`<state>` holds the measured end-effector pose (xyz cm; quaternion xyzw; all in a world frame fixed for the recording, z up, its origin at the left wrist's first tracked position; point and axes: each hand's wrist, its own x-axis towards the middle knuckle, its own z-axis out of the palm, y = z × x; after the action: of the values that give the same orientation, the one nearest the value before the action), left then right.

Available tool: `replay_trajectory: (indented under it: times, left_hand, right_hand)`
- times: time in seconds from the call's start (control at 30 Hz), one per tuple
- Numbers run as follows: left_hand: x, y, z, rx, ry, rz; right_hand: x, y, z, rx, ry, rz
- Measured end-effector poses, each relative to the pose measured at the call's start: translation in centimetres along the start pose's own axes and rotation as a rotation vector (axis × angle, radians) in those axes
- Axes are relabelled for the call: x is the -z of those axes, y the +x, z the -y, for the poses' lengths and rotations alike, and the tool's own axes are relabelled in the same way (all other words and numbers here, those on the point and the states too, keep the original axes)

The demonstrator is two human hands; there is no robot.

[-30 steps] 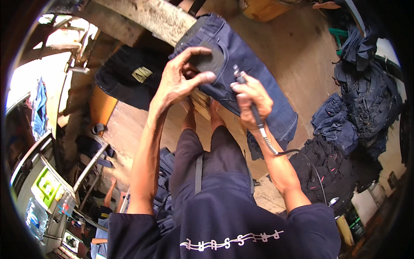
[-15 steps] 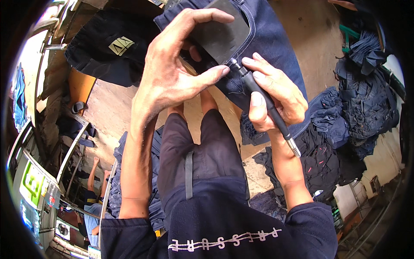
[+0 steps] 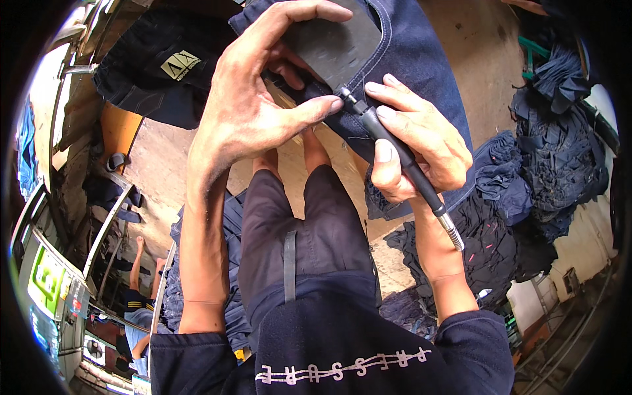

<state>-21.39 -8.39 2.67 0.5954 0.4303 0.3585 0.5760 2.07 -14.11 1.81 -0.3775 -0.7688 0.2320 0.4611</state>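
Note:
Dark blue denim trousers (image 3: 421, 72) with pale stitching lie at the top, stretched over a flat black pad (image 3: 336, 43) with a rounded corner. My left hand (image 3: 253, 105) is open in a wide curve at the pad's left side. Its index finger reaches across the pad, the thumb tip is by the stitched edge, and the other fingers are partly hidden. In my right hand (image 3: 421, 138) is a black pen-shaped tool (image 3: 398, 148) with a ribbed metal tail. The tool's tip meets the stitched edge beside my left thumb.
A dark garment with a pale patch (image 3: 148, 72) hangs at upper left. Heaps of dark denim (image 3: 556, 145) and black cloth (image 3: 467, 243) lie on the right. Metal rails (image 3: 105, 230) run along the left, with another person's leg (image 3: 137, 263) beyond.
Both hands and the tool have shifted slightly left, and the tool's tip has moved left along the stitched edge. Both hands keep their pose.

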Motion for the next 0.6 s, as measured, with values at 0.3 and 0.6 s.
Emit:
replay_trajectory:
  times: [0.3, 0.6]
  left_hand:
    - [0.7, -0.6, 2.3, -0.01, -0.156, 0.041]
    - [0.5, -0.3, 2.9, -0.148, -0.109, 0.031]
  right_hand:
    - [-0.2, 0.3, -0.1, -0.002, -0.019, 0.001]
    - [-0.5, 0.4, 0.1, 0.007, -0.043, -0.019]
